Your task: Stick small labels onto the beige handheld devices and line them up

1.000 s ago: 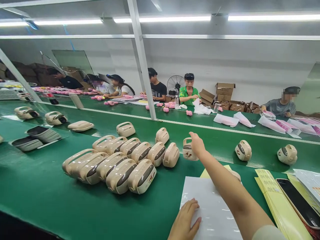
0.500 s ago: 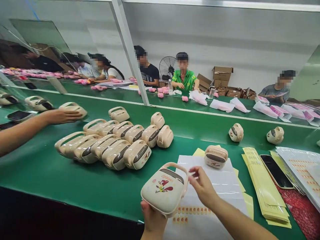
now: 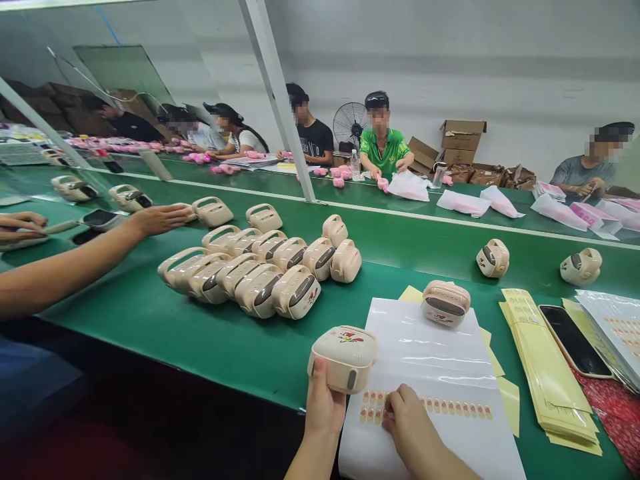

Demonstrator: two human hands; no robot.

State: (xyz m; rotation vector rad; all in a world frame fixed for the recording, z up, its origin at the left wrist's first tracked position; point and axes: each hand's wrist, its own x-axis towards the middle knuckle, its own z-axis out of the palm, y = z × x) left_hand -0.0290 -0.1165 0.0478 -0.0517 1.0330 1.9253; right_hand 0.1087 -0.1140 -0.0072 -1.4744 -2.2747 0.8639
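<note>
My left hand is closed around a beige handbag-shaped device with a red cartoon print, held just above the table edge. My right hand rests on a white sticker sheet, fingertips pinched at a row of small orange stickers; whether it holds one is unclear. A second beige device lies on the far end of the sheet. A packed group of the same devices sits on the green belt to the left.
A co-worker's arm reaches in from the left toward devices on the belt. Yellow sheets, a phone and more sticker sheets lie at right. Two loose devices sit further back. Several people work across the far belt.
My left hand has tipped the device over, handle away from me. My right hand dropped from the handle onto the sticker row. The view shifted slightly.
</note>
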